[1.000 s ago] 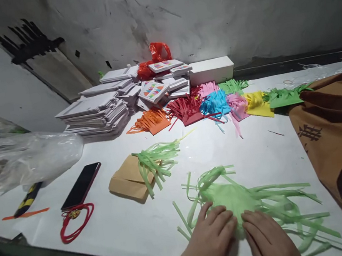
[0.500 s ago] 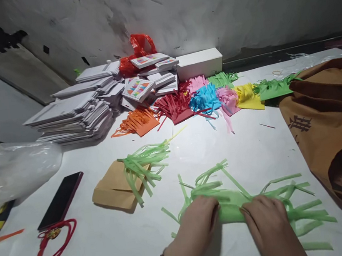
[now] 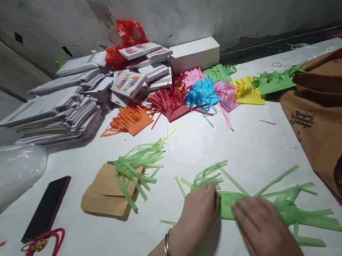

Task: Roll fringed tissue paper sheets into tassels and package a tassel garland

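Note:
A sheet of green fringed tissue paper [image 3: 227, 203] lies on the white tabletop in front of me, its cut strips spreading out to both sides. My left hand [image 3: 202, 210], with a silver bangle at the wrist, is closed over the left part of its folded middle band. Over the right part of the band is my right hand [image 3: 264, 227], fingers together and curled onto the paper, a little blurred. The fingertips of both hands are partly hidden. To the left, a bunch of green tissue strips [image 3: 136, 164] rests across a brown paper packet [image 3: 106, 195].
Fringed tissue bundles, among them a red one [image 3: 172, 104] and a blue one [image 3: 202, 92], line the back. Stacked white card [image 3: 52, 112] and a white box [image 3: 195, 53] stand behind. A phone [image 3: 47, 207] with red cord lies left; a brown bag [image 3: 331, 123] lies right.
My view has shifted slightly. My right hand has moved a little left and down along the green paper, closer to my left hand, which still grips it.

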{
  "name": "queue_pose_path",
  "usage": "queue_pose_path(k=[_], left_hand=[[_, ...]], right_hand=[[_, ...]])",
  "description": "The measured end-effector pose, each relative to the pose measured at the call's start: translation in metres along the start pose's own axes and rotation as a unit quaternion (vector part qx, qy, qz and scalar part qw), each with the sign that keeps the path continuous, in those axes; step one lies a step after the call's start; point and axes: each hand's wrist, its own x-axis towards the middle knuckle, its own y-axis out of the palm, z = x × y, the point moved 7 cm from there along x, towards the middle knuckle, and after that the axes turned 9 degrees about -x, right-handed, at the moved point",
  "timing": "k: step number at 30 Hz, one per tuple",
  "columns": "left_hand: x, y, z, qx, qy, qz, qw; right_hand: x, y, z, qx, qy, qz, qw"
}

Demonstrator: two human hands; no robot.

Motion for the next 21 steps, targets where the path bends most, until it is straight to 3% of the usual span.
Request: queue_pose_path(k=[2, 6, 9, 13, 16, 17, 19, 21], left_hand=[[-0.003, -0.004, -0.002, -0.013, 0.015, 0.015, 1.000], [-0.016, -0.014, -0.005, -0.026, 0.070, 0.057, 0.996], [-0.024, -0.030, 0.012, 0.010, 0.065, 0.049, 0.997], [-0.036, -0.073, 0.055, 0.073, -0.001, -0.036, 0.997], [-0.052, -0.098, 0.055, 0.065, 0.027, -0.151, 0.986], [-0.057, -0.096, 0.046, 0.046, 0.058, -0.172, 0.982], [-0.062, -0.076, 0.015, 0.004, 0.134, -0.166, 0.977], [-0.061, -0.039, -0.018, -0.014, 0.209, -0.093, 0.973]], right_hand=[[-0.008, 0.005, 0.013, 0.041, -0.038, -0.012, 0.998], [-0.018, 0.013, 0.018, 0.039, -0.022, -0.021, 0.999], [-0.019, 0.013, 0.016, 0.045, -0.017, -0.024, 0.999], [-0.021, 0.014, 0.014, 0.069, -0.011, -0.028, 0.997], [-0.024, 0.016, 0.011, 0.081, 0.003, -0.033, 0.996], [-0.025, 0.017, 0.011, 0.080, 0.004, -0.026, 0.996], [-0.024, 0.019, 0.013, 0.069, -0.002, -0.004, 0.998], [-0.020, 0.019, 0.014, 0.048, 0.002, 0.014, 0.999]])
